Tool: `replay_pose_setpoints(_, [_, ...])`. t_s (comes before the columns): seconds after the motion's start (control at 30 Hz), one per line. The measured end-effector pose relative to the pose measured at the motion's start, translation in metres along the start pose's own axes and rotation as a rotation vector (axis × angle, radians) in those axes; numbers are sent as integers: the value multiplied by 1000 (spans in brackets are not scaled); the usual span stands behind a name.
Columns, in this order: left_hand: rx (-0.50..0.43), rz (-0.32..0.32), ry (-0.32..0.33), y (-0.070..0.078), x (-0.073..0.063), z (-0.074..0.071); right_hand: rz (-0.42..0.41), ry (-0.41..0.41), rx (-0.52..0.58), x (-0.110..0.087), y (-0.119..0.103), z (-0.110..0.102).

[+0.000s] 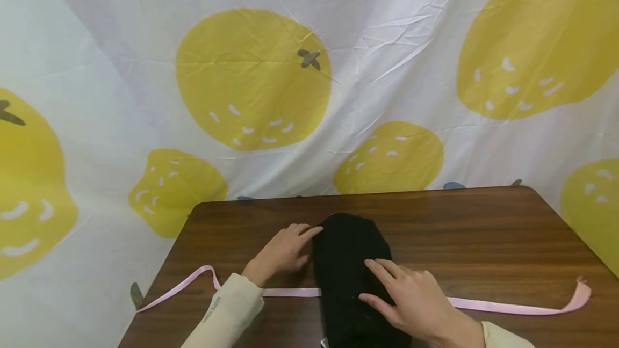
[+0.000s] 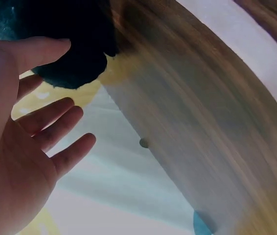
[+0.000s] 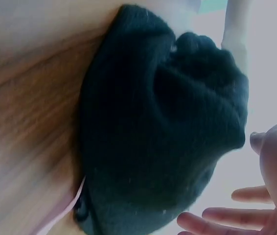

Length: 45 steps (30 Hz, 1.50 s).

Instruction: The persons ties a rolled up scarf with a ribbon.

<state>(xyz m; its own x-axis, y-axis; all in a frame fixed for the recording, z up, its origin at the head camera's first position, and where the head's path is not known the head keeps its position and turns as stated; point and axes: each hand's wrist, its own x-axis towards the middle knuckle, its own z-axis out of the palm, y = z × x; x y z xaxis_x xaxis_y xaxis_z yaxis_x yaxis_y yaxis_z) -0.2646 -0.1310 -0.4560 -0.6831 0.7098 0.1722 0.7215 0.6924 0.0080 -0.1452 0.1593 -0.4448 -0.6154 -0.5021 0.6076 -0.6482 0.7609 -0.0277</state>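
Observation:
A folded black fabric item (image 1: 350, 273), soft and fuzzy, lies lengthwise on the table over a pink ribbon (image 1: 292, 292). The ribbon's middle is hidden beneath it. At the fabric's upper left edge is my left hand (image 1: 282, 248), its fingers extended and the index fingertip touching or very near the cloth. My right hand (image 1: 418, 299) is at the right side, fingers spread and fairly straight over the cloth; whether it presses cannot be told. In the right wrist view the black fabric (image 3: 143, 127) looks thick and creased, with the right fingers (image 3: 236, 215) beside it.
The brown wooden table (image 1: 483, 240) has rounded back corners. Behind it hangs a white curtain (image 1: 387, 26) printed with yellow fruit. The ribbon's left end dangles near the table's left edge; its right end (image 1: 577, 294) curls upward. A small silvery bit (image 1: 324, 342) shows under the fabric's near end.

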Motion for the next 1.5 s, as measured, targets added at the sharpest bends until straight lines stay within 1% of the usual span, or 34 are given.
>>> replay_pose_setpoints(0.07, [-19, -14, -8, -1, -3, 0, 11, 12, 3, 0, 5, -1])
replay_pose_setpoints(0.2, [-126, -66, -52, -1, -11, -4, 35, 17, 22, 1, 17, -5])
replay_pose_setpoints(0.27, [-167, -85, -63, 0, -15, -6, 37, 21, 32, 1, 24, -5])
replay_pose_setpoints(0.4, [-186, -97, -61, -2, -22, -8, 37, 33, 64, 1, 39, -5])
replay_pose_setpoints(0.5, [-203, -104, -60, -4, -28, -8, 48, 24, 91, 0, 51, -5])
replay_pose_setpoints(0.6, [-231, -111, -62, -7, -32, -7, 80, -19, 130, -2, 61, -6])
replay_pose_setpoints(0.77, [-287, -117, -62, -12, -38, -6, 157, -120, 218, -6, 75, -7])
replay_pose_setpoints(0.87, [-342, -119, -62, -13, -41, -6, 190, -170, 259, -9, 83, -7])
replay_pose_setpoints(1.0, [-424, -125, -60, -14, -44, -7, 224, -231, 317, -13, 93, -5])
replay_pose_setpoints(1.1, [-461, -124, -53, -14, -46, -6, 235, -272, 378, -16, 100, -2])
replay_pose_setpoints(1.23, [-488, -130, -67, -12, -48, -4, 241, -342, 499, -20, 109, 3])
replay_pose_setpoints(1.4, [-527, -131, -114, -9, -53, 0, 273, -461, 664, -27, 118, 13])
replay_pose_setpoints(1.5, [-545, -130, -137, -8, -55, 3, 267, -516, 738, -33, 121, 20])
